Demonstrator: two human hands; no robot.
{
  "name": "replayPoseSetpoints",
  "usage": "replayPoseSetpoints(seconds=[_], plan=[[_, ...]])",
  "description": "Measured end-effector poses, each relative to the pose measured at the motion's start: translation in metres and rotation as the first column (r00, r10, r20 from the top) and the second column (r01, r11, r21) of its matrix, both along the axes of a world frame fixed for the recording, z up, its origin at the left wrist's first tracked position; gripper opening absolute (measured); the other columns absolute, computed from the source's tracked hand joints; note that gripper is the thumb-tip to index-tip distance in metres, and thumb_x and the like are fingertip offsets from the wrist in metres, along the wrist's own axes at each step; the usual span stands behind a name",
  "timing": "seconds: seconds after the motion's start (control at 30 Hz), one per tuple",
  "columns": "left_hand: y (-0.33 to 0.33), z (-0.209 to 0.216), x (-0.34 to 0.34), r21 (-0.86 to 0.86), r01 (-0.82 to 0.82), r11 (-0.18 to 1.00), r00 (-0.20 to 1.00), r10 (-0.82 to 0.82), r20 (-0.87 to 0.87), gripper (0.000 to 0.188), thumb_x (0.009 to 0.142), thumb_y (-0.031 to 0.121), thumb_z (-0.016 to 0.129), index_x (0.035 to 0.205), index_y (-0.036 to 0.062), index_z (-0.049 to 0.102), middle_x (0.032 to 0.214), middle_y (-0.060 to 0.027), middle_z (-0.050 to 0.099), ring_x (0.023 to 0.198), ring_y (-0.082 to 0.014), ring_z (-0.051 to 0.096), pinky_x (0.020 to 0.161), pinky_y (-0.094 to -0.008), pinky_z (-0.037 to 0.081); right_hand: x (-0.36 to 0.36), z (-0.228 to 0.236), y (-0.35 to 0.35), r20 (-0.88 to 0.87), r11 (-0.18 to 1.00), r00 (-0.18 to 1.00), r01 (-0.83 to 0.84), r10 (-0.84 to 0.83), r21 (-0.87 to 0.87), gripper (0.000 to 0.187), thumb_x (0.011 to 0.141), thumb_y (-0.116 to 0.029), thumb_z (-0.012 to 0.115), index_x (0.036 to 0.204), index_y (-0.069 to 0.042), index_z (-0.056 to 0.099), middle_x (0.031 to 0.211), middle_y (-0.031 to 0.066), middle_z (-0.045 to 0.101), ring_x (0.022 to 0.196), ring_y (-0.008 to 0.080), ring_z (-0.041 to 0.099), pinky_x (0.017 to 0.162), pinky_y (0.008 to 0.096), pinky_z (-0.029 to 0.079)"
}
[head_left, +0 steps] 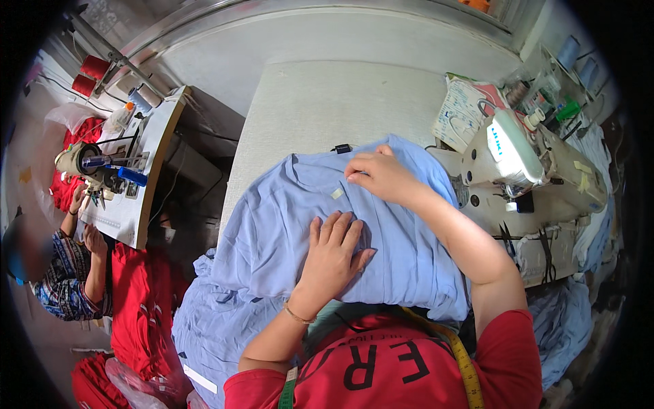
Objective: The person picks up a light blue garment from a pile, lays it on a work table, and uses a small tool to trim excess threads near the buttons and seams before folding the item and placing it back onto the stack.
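A light blue shirt (pixel 272 218) is spread over the table in front of me, its neckline toward the far side. My left hand (pixel 334 252) lies flat on its body, fingers stretched and slightly apart. Beyond it and to the right, my right hand (pixel 383 174) has its fingers bent and pinched together at the cloth by the neckline. A small pale yellow tag (pixel 337 194) shows on the fabric between the two hands. At the neckline's far edge sits a small black piece (pixel 342 148).
To the right stands a white sewing machine (pixel 507 146), with black scissors (pixel 547 255) nearby. Papers (pixel 463 112) lie behind it. More blue cloth (pixel 211 334) hangs at front left. A co-worker's hands (pixel 94 238) are at another sewing machine (pixel 88 160), beside red fabric (pixel 139 293).
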State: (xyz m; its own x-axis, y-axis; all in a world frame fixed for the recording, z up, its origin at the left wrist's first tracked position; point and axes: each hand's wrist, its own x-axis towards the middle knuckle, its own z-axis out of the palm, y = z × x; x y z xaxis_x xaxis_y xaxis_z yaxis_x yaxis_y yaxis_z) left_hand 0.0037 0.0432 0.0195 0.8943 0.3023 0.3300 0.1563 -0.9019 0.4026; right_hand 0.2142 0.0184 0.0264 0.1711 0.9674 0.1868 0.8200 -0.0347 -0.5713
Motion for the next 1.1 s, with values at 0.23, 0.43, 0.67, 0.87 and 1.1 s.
replayPoseSetpoints(seconds=[0.23, 0.43, 0.67, 0.87, 1.1], plan=[[-0.006, -0.003, -0.015, 0.056, -0.022, 0.998, 1.000, 0.022, -0.001, 0.044, 0.077, 0.027, 0.068, 0.112, 0.0040, 0.054, 0.119, -0.0123, 0.051, 0.115, -0.0310, 0.046, 0.099, -0.0513, 0.031, -0.005, -0.015, 0.003, -0.097, 0.996, 0.994, 0.058, -0.052, 0.062, 0.011, 0.079, -0.021, 0.063, 0.080, -0.010, 0.062, 0.083, 0.0021, 0.062, 0.084, 0.0178, 0.058, 0.087, 0.0351, 0.032], [-0.008, 0.003, -0.017, 0.002, 0.011, 1.000, 0.999, -0.011, 0.035, 0.037, 0.076, 0.021, 0.068, 0.107, 0.0039, 0.057, 0.113, -0.0111, 0.054, 0.109, -0.0297, 0.050, 0.095, -0.0469, 0.036, -0.006, -0.015, 0.002, -0.097, 0.991, 0.992, 0.093, -0.084, 0.093, 0.011, 0.077, -0.021, 0.065, 0.081, -0.011, 0.063, 0.084, 0.0002, 0.062, 0.084, 0.0160, 0.058, 0.087, 0.0349, 0.031], [-0.009, 0.005, -0.018, -0.024, -0.003, 1.000, 0.995, 0.005, 0.095, 0.037, 0.075, 0.018, 0.069, 0.106, 0.0041, 0.058, 0.112, -0.0111, 0.055, 0.101, -0.0290, 0.052, 0.090, -0.0441, 0.038, -0.009, -0.019, 0.002, -0.074, 0.985, 0.994, 0.091, -0.081, 0.146, 0.011, 0.076, -0.021, 0.065, 0.082, -0.012, 0.062, 0.084, -0.0010, 0.061, 0.084, 0.0151, 0.058, 0.087, 0.0354, 0.030], [0.012, 0.024, 0.000, 0.064, -0.106, 0.992, 0.992, 0.101, 0.071, 0.039, 0.076, 0.016, 0.067, 0.111, 0.0055, 0.056, 0.118, -0.0115, 0.054, 0.102, -0.0297, 0.052, 0.090, -0.0425, 0.038, -0.007, -0.023, 0.001, -0.057, 0.981, 0.996, 0.083, -0.074, 0.174, 0.011, 0.077, -0.021, 0.065, 0.083, -0.013, 0.062, 0.084, -0.0011, 0.060, 0.086, 0.0153, 0.058, 0.086, 0.0351, 0.030], [0.096, 0.004, 0.015, -0.059, -0.141, 0.988, 0.990, 0.140, -0.014, 0.025, 0.077, 0.012, 0.067, 0.100, 0.0038, 0.062, 0.099, -0.0108, 0.059, 0.090, -0.0271, 0.056, 0.080, -0.0362, 0.042, -0.009, -0.019, 0.000, -0.037, 0.983, 0.997, 0.075, -0.070, 0.169, 0.011, 0.077, -0.021, 0.064, 0.083, -0.012, 0.062, 0.085, 0.0000, 0.059, 0.087, 0.0166, 0.057, 0.087, 0.0349, 0.029]])
